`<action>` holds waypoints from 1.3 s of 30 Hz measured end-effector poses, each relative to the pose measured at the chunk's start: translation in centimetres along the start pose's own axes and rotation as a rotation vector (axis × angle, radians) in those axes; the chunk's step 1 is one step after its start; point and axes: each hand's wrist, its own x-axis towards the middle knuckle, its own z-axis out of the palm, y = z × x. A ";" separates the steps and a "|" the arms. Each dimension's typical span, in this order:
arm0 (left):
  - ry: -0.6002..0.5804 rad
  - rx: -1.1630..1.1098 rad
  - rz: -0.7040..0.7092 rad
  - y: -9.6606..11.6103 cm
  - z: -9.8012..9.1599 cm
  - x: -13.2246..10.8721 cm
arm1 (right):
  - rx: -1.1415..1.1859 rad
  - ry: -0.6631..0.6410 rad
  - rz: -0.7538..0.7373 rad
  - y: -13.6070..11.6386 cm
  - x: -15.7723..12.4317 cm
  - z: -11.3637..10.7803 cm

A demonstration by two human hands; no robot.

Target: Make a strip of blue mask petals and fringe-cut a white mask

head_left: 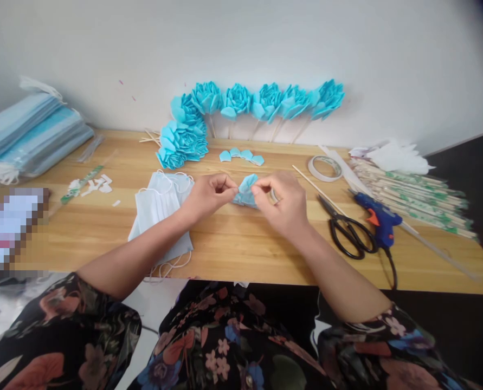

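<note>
My left hand (208,196) and my right hand (284,203) meet over the middle of the wooden table (241,246). Both pinch a small folded piece of light blue mask fabric (246,190) between thumb and fingers, one hand on each side of it. A loose pile of pale blue face masks (160,208) lies just left of my left hand. Beyond the hands lie several small blue cut petals (241,155).
Blue fabric flowers on sticks (241,103) lean against the wall. A stack of masks (30,132) sits far left. To the right are a tape roll (324,168), black scissors (349,233), a blue glue gun (379,216) and wrapped sticks (412,197).
</note>
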 end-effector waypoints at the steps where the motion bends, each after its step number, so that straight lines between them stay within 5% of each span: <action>1: 0.005 0.002 0.006 0.0 0.1 0.0 | -0.034 -0.030 -0.047 -0.1 -0.1 0.2; 15: 0.019 0.211 0.199 0.2 0.7 -0.8 | -0.034 -0.151 -0.060 0.3 -0.1 0.6; 29: 0.019 0.212 0.219 -0.1 0.6 -0.6 | 0.025 -0.182 -0.056 0.6 -0.2 0.7; 39: 0.039 0.163 0.206 0.1 0.6 -0.6 | -0.055 -0.069 -0.155 0.8 -0.2 1.0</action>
